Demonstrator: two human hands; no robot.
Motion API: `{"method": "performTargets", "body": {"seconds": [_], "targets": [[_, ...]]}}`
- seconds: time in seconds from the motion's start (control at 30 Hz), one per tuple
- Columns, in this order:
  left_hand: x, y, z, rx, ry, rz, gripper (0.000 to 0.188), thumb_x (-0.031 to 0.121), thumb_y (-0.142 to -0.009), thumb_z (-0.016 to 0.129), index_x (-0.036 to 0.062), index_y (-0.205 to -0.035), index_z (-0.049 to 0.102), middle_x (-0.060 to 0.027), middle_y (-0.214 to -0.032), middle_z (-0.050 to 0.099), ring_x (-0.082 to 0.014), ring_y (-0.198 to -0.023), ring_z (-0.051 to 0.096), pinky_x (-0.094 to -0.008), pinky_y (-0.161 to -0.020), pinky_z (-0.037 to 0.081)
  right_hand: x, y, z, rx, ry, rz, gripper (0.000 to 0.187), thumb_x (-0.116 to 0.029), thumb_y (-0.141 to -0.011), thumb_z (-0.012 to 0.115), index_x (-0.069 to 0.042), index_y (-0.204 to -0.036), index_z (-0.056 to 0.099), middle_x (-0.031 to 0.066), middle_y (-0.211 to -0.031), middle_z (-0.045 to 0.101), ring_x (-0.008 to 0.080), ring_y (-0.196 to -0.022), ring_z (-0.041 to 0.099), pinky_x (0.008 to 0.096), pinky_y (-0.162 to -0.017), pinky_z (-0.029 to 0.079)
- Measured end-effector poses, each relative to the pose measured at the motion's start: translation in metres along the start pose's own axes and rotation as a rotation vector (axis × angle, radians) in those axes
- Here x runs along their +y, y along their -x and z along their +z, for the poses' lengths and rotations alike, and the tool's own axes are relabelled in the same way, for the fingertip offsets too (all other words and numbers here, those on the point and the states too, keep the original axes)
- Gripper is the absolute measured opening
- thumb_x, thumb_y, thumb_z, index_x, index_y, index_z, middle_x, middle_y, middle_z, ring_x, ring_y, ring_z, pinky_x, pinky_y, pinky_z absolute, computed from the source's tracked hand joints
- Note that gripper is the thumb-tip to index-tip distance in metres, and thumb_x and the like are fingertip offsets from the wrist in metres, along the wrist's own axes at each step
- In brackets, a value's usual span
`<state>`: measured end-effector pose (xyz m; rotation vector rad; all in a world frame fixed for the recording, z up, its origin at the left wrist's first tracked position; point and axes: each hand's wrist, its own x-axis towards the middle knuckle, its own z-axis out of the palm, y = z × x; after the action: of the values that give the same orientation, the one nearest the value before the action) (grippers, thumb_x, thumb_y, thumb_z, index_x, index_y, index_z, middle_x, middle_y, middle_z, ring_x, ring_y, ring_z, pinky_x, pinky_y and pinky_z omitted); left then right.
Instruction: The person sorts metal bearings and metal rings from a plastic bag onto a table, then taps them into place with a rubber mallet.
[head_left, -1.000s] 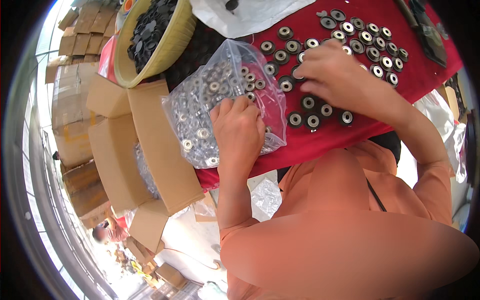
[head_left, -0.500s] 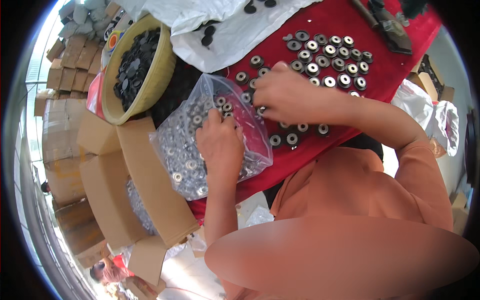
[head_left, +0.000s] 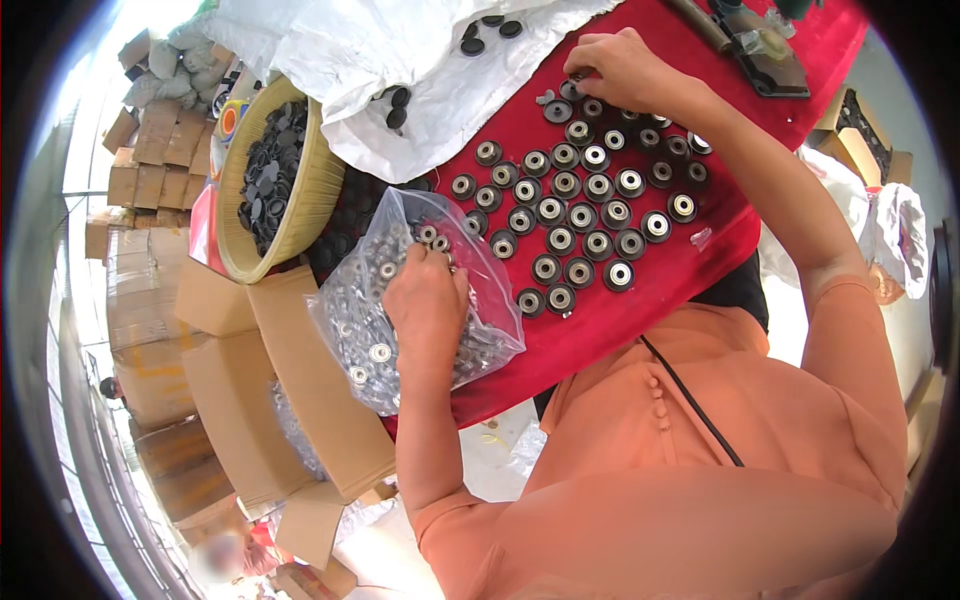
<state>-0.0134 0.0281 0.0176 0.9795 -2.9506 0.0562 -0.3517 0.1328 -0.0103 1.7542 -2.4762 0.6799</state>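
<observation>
My left hand [head_left: 428,300] rests at the mouth of a clear plastic bag [head_left: 490,318], its fingers curled down among shiny metal bearings [head_left: 380,353]; the fingertips are partly hidden. At the far edge of the laid-out group, my right hand [head_left: 628,72] has its thumb and fingers closed at a dark round cap [head_left: 570,91]. A similar cap [head_left: 558,111] lies just below it, beside a small grey piece [head_left: 545,97]. Between my hands, several black round parts with metal bearings in their centres [head_left: 561,239] sit loosely on the red cloth [head_left: 520,365].
A yellow basket [head_left: 322,170] full of black discs stands at the left, beside an open cardboard box [head_left: 325,400]. White sheeting [head_left: 400,60] with several black discs covers the far side. A dark metal tool [head_left: 765,60] lies at the far right.
My right hand has moved away from beside the bag to the far edge of the black parts, uncovering the ones beneath it. My left hand stays at the bag. The view has shifted slightly.
</observation>
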Motion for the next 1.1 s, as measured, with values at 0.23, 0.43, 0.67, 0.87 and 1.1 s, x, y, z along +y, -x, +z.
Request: {"method": "performTargets", "body": {"seconds": [0.23,0.43,0.67,0.87,1.1], "targets": [[0.000,0.003,-0.004,-0.027,0.043,0.023,0.019,0.016,-0.077,0.075,0.0021,-0.088,0.068,-0.0136,-0.098,0.061,-0.0358,-0.084,0.065,-0.0443,-0.072,0.053,-0.007,-0.002,0.007,-0.100,0.116,-0.070,0.018,-0.011,-0.080,0.072,-0.007,-0.098,0.073,0.0063,-0.097,0.064,0.0234,-0.098,0.059,0.0377,-0.095,0.038],[-0.003,0.005,-0.004,-0.017,0.058,0.032,0.015,0.011,-0.077,0.070,0.0011,-0.088,0.069,-0.0153,-0.096,0.060,-0.0376,-0.084,0.065,-0.0469,-0.075,0.053,-0.016,-0.011,0.001,-0.156,0.248,-0.195,0.018,-0.008,-0.077,0.074,-0.007,-0.095,0.073,0.0059,-0.094,0.064,0.0224,-0.098,0.059,0.0372,-0.094,0.039],[0.008,-0.025,-0.017,0.037,0.229,0.047,0.018,0.014,-0.071,0.071,0.0006,-0.083,0.070,-0.0167,-0.088,0.063,-0.0371,-0.084,0.064,-0.0444,-0.074,0.051,0.001,-0.005,0.001,-0.096,0.069,-0.150,0.030,-0.011,-0.079,0.073,-0.005,-0.108,0.070,0.0100,-0.102,0.067,0.0244,-0.102,0.062,0.0376,-0.094,0.043],[0.034,-0.095,-0.012,0.099,0.336,0.153,0.024,0.019,-0.070,0.070,-0.0008,-0.083,0.071,-0.0191,-0.090,0.067,-0.0363,-0.080,0.066,-0.0420,-0.074,0.052,-0.012,0.035,-0.046,0.153,-0.267,-0.097,0.030,-0.013,-0.086,0.067,-0.001,-0.113,0.067,0.0149,-0.101,0.068,0.0311,-0.092,0.066,0.0390,-0.083,0.051],[0.098,-0.169,0.003,0.055,0.383,0.263,0.028,0.021,-0.070,0.069,0.0005,-0.088,0.074,-0.0196,-0.091,0.070,-0.0343,-0.085,0.069,-0.0411,-0.080,0.054,-0.012,0.100,-0.066,0.312,-0.290,-0.140,0.026,-0.009,-0.085,0.067,0.002,-0.108,0.066,0.0152,-0.091,0.065,0.0290,-0.081,0.064,0.0359,-0.076,0.050]]}}
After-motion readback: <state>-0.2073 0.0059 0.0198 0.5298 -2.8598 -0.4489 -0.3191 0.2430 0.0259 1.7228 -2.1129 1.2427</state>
